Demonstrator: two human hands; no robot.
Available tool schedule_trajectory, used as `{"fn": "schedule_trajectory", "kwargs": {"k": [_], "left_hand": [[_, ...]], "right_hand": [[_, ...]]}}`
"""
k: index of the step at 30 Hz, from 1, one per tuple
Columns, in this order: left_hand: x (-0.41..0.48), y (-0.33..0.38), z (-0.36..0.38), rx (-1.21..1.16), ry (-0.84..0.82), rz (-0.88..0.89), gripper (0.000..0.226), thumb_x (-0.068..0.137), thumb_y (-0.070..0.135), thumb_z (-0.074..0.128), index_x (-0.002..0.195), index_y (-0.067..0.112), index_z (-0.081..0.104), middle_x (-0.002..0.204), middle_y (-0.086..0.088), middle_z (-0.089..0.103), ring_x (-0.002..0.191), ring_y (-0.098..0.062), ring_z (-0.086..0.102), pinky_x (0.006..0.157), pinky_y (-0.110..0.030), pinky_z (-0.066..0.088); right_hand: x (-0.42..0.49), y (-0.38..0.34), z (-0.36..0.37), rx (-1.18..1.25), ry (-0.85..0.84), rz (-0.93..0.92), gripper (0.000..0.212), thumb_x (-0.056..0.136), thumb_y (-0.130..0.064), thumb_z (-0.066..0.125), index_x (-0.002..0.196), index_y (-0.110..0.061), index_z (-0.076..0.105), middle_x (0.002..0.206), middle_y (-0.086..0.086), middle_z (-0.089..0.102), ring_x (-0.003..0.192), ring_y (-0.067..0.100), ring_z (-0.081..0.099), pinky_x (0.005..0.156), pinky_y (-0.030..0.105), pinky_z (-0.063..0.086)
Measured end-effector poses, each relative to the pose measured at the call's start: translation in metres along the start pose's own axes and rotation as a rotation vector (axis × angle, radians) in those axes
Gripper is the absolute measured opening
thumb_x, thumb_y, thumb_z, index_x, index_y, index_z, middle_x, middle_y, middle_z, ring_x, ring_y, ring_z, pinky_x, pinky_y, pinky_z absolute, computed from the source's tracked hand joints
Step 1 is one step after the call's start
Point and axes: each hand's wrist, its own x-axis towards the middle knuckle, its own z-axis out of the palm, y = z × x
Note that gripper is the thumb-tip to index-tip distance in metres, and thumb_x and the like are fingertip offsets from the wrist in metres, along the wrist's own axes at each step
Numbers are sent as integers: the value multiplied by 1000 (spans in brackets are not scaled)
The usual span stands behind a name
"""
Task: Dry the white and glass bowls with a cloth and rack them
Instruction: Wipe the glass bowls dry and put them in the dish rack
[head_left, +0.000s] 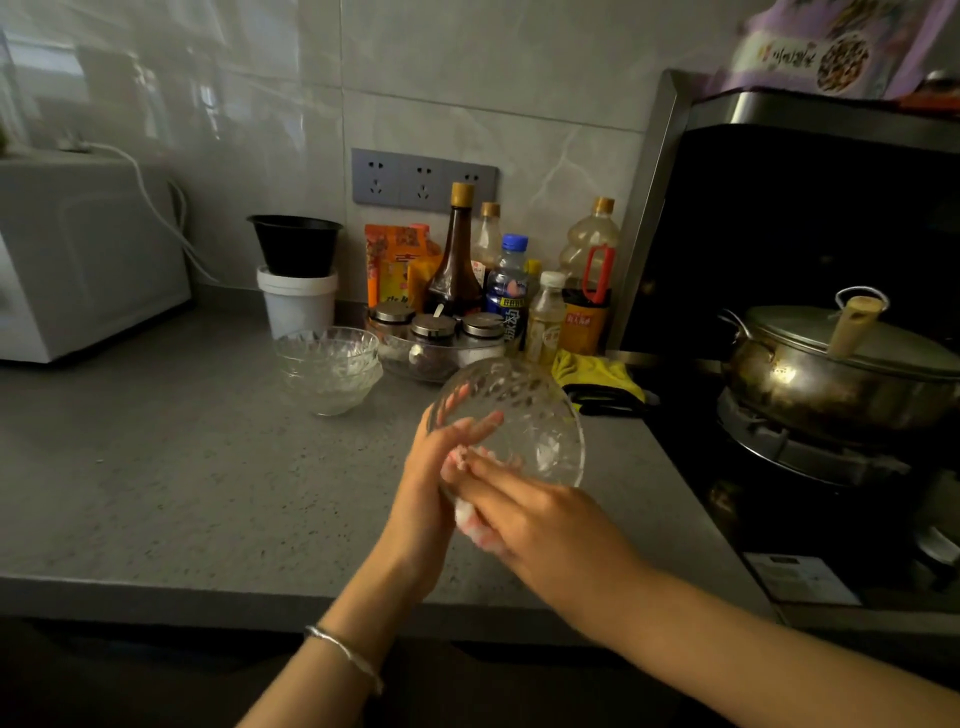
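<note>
Five bottles (456, 249); three lidded jars (432, 328); two hands (423, 483); one pot (831, 374).

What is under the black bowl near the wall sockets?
A white tub stands under the black bowl, which sits upright in its mouth. Whatever the tub holds is covered by the bowl.

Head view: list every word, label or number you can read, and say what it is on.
None reads clearly.
Purple bag: print too blurred.
Blue-capped bottle: label too blurred.
Oil bottle: orange label too blurred.
Orange packets: print too blurred.
Stove sticker: too small.
</note>
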Motion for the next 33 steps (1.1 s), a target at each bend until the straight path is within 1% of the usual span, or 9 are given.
{"fn": "schedule_trajectory", "kwargs": {"k": [3, 6, 11, 14, 17, 20, 25, 30, 33], "left_hand": [[7, 14, -19, 77, -80, -163, 55, 75, 41, 48, 128, 29, 54, 120, -9, 67, 111, -41, 60, 91, -49, 50], [11, 16, -28, 135, -143, -213, 55, 72, 42, 55, 126, 33, 55, 122, -5, 67, 106, -41, 63, 84, -46, 54], [4, -1, -6, 38, -52, 25, 73, 63, 45, 68, 133, 43, 46, 129, 9, 62, 118, -21, 60, 91, -40, 54], [2, -10, 3, 114, 16, 130, 60, 77, 39, 61, 135, 33, 48, 118, 19, 65, 122, -15, 56, 94, -33, 49], [5, 3, -8, 21, 1, -44, 58, 73, 44, 57, 129, 29, 54, 125, 3, 64, 116, -28, 61, 83, -36, 56], [9, 18, -23, 110, -169, -272, 56, 73, 47, 56, 127, 33, 55, 122, -7, 66, 106, -37, 64, 88, -49, 51], [11, 25, -11, 59, -306, -371, 35, 89, 48, 48, 113, 33, 69, 118, -13, 67, 103, -28, 67, 73, -42, 58], [8, 21, -13, -40, -258, -392, 43, 83, 43, 45, 108, 21, 72, 110, -14, 70, 89, -24, 70, 70, -38, 59], [6, 21, -15, 11, -219, -362, 51, 80, 46, 47, 117, 17, 67, 116, -15, 68, 94, -22, 68, 79, -40, 55]], "right_hand": [[-12, 35, -8, -243, -211, -276, 32, 81, -21, 57, 107, -11, 73, 118, 9, 68, 109, 21, 65, 81, 33, 58], [-14, 48, -11, -366, -258, -245, 41, 63, -19, 81, 102, -10, 75, 115, 11, 69, 107, 21, 66, 85, 31, 54], [1, 1, -2, -30, -85, 100, 30, 85, -22, 45, 91, -16, 74, 95, 3, 73, 82, 20, 72, 56, 27, 55], [3, -11, 1, 170, -126, 208, 35, 98, -29, 39, 111, -10, 66, 117, 6, 66, 98, 22, 66, 76, 34, 54], [-12, 8, -4, 84, -296, 4, 42, 88, -29, 47, 124, -13, 63, 134, 5, 58, 115, 20, 61, 83, 31, 56], [-14, 52, -19, -359, -440, -253, 56, 65, -17, 61, 121, -13, 65, 132, 7, 58, 123, 21, 55, 104, 34, 38], [1, 75, -34, -678, -399, -464, 64, 84, 7, 25, 143, -18, 33, 149, -7, 28, 138, 12, 33, 116, 35, 17], [-10, 65, -27, -508, -276, -405, 68, 80, -5, 49, 145, -20, 35, 153, 9, 31, 142, 25, 25, 116, 42, 19], [-14, 53, -29, -411, -326, -285, 77, 63, -11, 71, 138, -16, 50, 144, 13, 45, 133, 29, 43, 109, 42, 34]]}}
